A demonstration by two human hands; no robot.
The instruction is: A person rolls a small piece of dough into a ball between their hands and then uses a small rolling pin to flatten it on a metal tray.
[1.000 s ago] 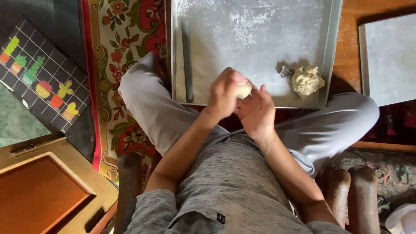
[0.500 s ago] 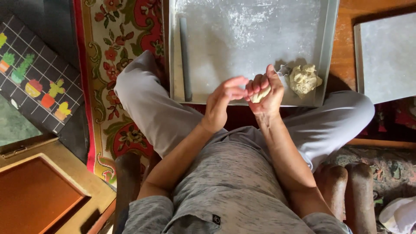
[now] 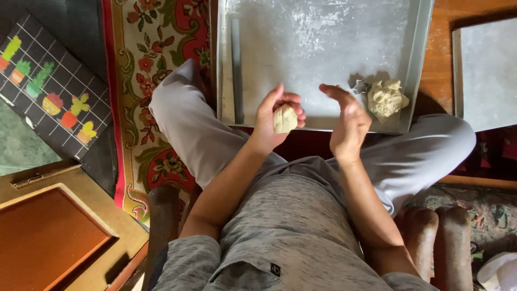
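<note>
My left hand [image 3: 277, 116] cups a small pale ball of dough [image 3: 285, 118] in its palm, just above the near rim of a floured metal tray [image 3: 323, 48]. My right hand [image 3: 347, 121] is held apart from it, fingers spread, holding nothing. A larger lump of rough dough [image 3: 385, 98] lies on the tray at its near right corner, beside a small metal cutter [image 3: 359, 85]. A thin metal rod [image 3: 236, 70] lies along the tray's left side. I sit cross-legged in grey trousers behind the tray.
A second metal tray [image 3: 484, 75] lies on the wooden floor at the right. A red floral rug [image 3: 156, 48] runs under my left knee, with a dark mat with a cactus pattern [image 3: 48, 97] beyond it. A wooden box [image 3: 54, 237] sits at the lower left.
My hands were pressed together around the dough ball. They have come apart: the ball now rests in my left palm and my right hand has opened away from it.
</note>
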